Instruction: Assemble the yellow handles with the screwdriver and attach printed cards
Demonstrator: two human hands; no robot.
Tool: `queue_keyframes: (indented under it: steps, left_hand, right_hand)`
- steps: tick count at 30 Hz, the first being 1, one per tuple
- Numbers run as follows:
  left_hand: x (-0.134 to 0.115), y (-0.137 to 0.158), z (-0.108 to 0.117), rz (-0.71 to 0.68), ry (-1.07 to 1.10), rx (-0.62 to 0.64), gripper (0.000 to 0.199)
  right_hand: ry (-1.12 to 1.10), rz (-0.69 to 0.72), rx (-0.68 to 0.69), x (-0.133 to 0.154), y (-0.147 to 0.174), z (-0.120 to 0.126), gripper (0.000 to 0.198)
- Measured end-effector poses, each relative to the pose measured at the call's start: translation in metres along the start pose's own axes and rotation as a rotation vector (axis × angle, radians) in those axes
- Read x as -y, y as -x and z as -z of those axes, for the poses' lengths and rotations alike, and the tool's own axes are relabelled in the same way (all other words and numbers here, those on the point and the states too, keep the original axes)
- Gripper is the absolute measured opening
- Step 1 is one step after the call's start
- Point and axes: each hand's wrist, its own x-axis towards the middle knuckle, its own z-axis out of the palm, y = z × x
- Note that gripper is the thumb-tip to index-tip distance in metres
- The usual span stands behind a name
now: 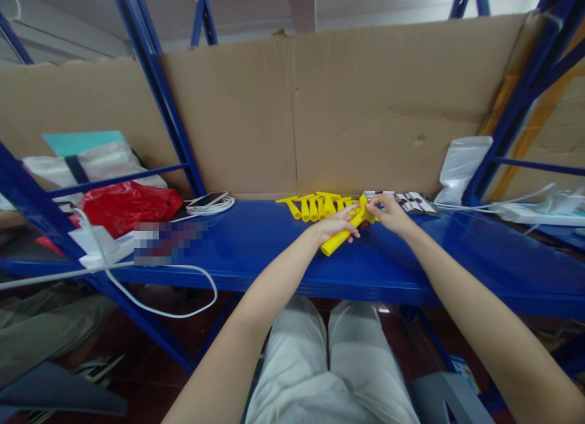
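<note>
Yellow T-shaped piece (337, 242) lying slantwise between two hands

With twelve o'clock pointing away from the seated person, a cardboard panel (365, 107) is standing at twelve, behind everything. A blue worktop (256, 247) is stretching below it from nine to three. Out at nine o'clock from the hands, well apart, a red bag (130, 208) is lying; out at two, a white bag (464, 165) is leaning against the cardboard.

Closer in, at ten o'clock from the yellow T-shaped piece, a row of similar yellow pieces (314, 209) is lying on the worktop. At two o'clock, just past the right hand (387, 212), some black-and-white packets (414, 203) are resting.

The yellow T-shaped piece itself is sitting over the worktop, toward the person from the row. Its long axis is running from the open end of the handle, between seven and eight o'clock, up to the crosspiece between one and two. The left hand (333, 223) is holding the handle, its fingers closing around it. The right hand is the nearer one to the crosspiece, resting at three o'clock from it. Its fingers are bending close together there; whether they are gripping anything, I cannot tell.
</note>
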Motion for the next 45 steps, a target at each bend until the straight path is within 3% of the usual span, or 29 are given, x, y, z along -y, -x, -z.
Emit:
queue_keyframes:
  steps: [6,10,15,21,25,29,31,34,37,39,45]
  left_hand:
    - [0.002,-0.001,0.001,-0.014,-0.01,0.032,0.099]
    - [-0.002,0.003,0.0,-0.031,0.009,0.037,0.099]
    - [-0.007,0.007,-0.001,-0.086,0.063,0.099,0.1]
    - [-0.01,0.01,-0.004,-0.135,0.103,0.12,0.098]
    - [-0.012,0.009,-0.007,-0.163,0.143,0.046,0.098]
    - [-0.012,0.004,-0.005,-0.154,0.187,-0.136,0.099]
    - [-0.012,0.002,-0.004,-0.147,0.215,-0.229,0.1]
    - [-0.013,0.002,-0.004,-0.15,0.269,-0.334,0.099]
    - [-0.016,0.004,-0.006,-0.135,0.306,-0.397,0.1]
    - [-0.019,0.006,-0.007,-0.116,0.32,-0.425,0.1]
    - [-0.021,0.007,-0.007,-0.083,0.381,-0.485,0.099]
  right_hand:
    - [0.009,-0.003,-0.02,0.0,0.0,0.0,0.027]
    - [-0.047,-0.077,-0.067,0.0,0.003,-0.003,0.03]
    - [-0.133,-0.206,-0.119,0.0,0.005,-0.004,0.054]
    - [-0.02,-0.177,-0.139,-0.002,0.003,-0.004,0.066]
    - [0.141,-0.142,-0.194,0.001,0.002,-0.002,0.067]
    - [0.187,-0.164,-0.247,0.005,0.002,0.002,0.062]
    - [0.163,-0.208,-0.203,0.006,0.003,0.003,0.056]
    - [0.137,-0.247,0.016,0.008,0.005,0.004,0.045]
    - [0.205,-0.159,0.305,0.011,0.01,0.001,0.033]
    - [0.246,-0.112,0.423,0.012,0.012,-0.001,0.025]
    - [0.225,-0.159,0.484,0.008,0.012,0.001,0.015]
